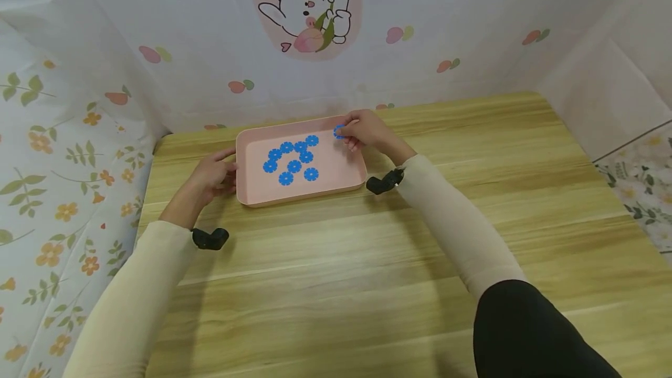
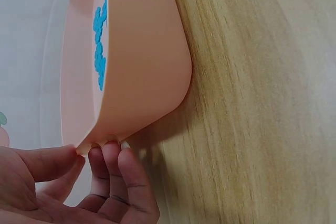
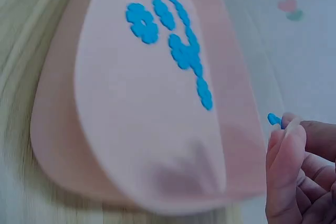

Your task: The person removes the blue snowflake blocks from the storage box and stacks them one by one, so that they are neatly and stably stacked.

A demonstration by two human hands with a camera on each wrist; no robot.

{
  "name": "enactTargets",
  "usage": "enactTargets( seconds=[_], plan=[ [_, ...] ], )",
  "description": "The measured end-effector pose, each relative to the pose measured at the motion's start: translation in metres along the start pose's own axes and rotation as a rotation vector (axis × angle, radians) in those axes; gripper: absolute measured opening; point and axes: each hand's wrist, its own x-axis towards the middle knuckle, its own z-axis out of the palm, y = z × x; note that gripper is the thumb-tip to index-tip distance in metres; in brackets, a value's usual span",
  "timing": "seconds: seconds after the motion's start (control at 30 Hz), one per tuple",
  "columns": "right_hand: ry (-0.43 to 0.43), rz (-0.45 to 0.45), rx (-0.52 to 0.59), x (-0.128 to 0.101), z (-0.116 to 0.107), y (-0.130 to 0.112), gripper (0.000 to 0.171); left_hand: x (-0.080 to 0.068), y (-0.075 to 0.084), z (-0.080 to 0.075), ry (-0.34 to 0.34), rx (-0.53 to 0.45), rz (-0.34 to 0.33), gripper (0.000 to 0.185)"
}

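A pink tray (image 1: 252,197) lies on the wooden table, with several blue flower-shaped discs (image 1: 311,174) on its floor. At the tray's left end, my left hand (image 1: 211,177) grips the edge; the left wrist view shows the thumb (image 2: 55,162) at the rim and the fingertips against the outer wall. Over the far right corner, my right hand (image 1: 367,129) pinches one blue disc (image 1: 338,132) between thumb and fingers. In the right wrist view, that disc (image 3: 273,119) sticks out past the fingertips, and the hand's shadow falls on the tray floor.
A white curtain (image 1: 194,69) with fruit prints and a rabbit picture hangs behind the table (image 1: 336,284). Flower-patterned cloth (image 1: 58,191) covers the left side. Each wrist carries a small black camera, such as the right one (image 1: 385,182).
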Motion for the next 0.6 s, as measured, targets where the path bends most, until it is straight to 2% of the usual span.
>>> enactTargets(
  seconds=[0.33,0.6],
  plan=[
    [0.114,0.037,0.210,-0.010,-0.030,0.031,0.024,-0.002,-0.002,0.001,-0.008,-0.008,0.000,0.048],
    [0.157,0.075,0.270,-0.016,-0.042,0.053,0.027,-0.003,-0.003,0.001,-0.013,-0.021,0.000,0.048]
  ],
)
